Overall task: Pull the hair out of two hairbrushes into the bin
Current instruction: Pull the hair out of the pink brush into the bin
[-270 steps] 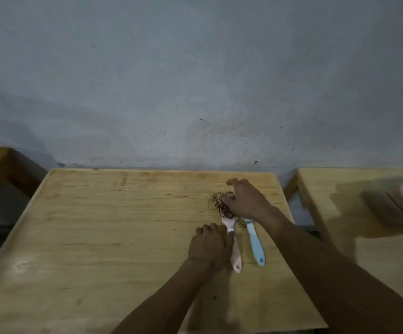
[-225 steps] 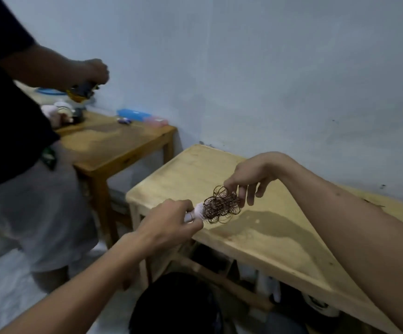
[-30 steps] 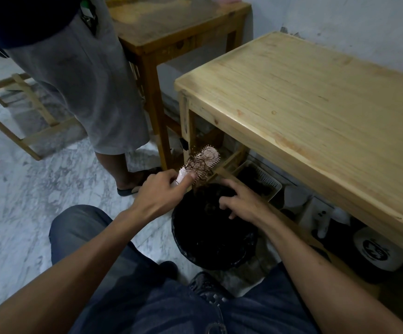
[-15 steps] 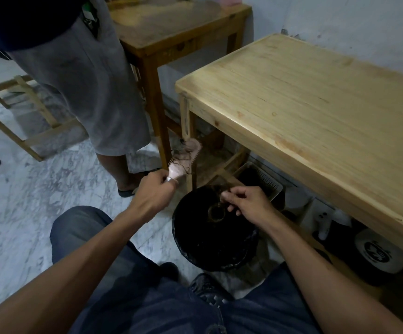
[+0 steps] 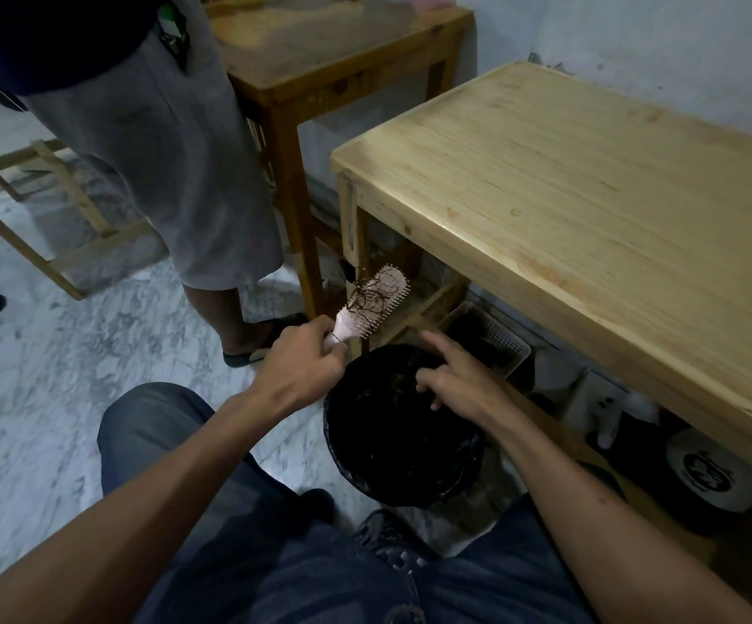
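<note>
My left hand (image 5: 304, 364) grips the handle of a pink hairbrush (image 5: 372, 304), held tilted with its head up and to the right, just above the far left rim of the bin. Dark curly hair (image 5: 367, 301) still clings to its bristles. The bin (image 5: 403, 427) is round, lined with a black bag, and stands on the floor between my knees and the table. My right hand (image 5: 457, 376) hovers over the bin's mouth with fingers spread and nothing in it. The second hairbrush is out of view.
A light wooden table (image 5: 590, 209) fills the right side, with a white basket (image 5: 495, 342) and other items beneath it. A darker wooden table (image 5: 333, 51) stands behind. A person in grey shorts (image 5: 162, 150) stands close on the left on the marble floor.
My right hand has let go of the clump of hair over the bin and spread its fingers. My left hand has turned the brush back so its bristles face me.
</note>
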Available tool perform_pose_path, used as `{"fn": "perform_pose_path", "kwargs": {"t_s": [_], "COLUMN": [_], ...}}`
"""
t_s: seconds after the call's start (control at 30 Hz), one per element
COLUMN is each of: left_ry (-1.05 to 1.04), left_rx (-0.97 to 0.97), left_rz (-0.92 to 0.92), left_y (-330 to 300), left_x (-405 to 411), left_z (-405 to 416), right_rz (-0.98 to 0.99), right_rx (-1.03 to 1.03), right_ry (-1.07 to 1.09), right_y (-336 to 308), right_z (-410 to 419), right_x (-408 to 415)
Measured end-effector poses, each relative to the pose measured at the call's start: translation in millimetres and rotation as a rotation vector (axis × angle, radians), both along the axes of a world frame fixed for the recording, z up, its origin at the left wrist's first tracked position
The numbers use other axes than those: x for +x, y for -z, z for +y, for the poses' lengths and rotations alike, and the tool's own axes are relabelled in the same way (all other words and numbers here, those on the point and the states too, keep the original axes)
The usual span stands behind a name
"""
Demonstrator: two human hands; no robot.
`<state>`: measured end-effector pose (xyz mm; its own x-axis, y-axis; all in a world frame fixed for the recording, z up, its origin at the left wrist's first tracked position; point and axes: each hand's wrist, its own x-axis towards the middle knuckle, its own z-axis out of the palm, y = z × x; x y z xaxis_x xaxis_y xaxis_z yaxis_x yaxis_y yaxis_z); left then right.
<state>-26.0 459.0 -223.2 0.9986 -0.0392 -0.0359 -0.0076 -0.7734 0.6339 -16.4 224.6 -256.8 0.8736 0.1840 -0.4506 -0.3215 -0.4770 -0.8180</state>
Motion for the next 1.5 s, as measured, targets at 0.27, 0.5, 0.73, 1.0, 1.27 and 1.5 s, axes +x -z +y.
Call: {"fn": "perform_pose_path", "kwargs": {"t_s": [0.27, 0.5, 0.73, 1.0, 1.27, 1.5], "left_ry": [0.099, -0.006, 0.061, 0.033, -0.193, -0.122], "left_rx": [0.113, 0.145, 0.170, 0.148, -0.029, -0.026], "left_rz": [-0.064, -0.055, -0.092, -0.081, 0.016, -0.017], "left_y": [5, 11, 12, 14, 10, 2], "left_x": [0, 3, -3, -4, 5, 3], "left_z": [-4, 10, -2, 1, 12, 4], "right_rz": [-0.040, -0.092, -0.108, -0.184, -0.072, 0.061], "right_rx": [0.418, 0.318, 0.281, 0.215, -0.005, -0.247], "right_ry": [0.083, 0.253, 0.108, 0.169, 0.219, 0.053], "right_y": [-5, 4, 1, -3, 9, 29], "right_z": [17, -1, 26, 27, -9, -8], "right_x": [6, 3, -2, -2, -6, -1]}}
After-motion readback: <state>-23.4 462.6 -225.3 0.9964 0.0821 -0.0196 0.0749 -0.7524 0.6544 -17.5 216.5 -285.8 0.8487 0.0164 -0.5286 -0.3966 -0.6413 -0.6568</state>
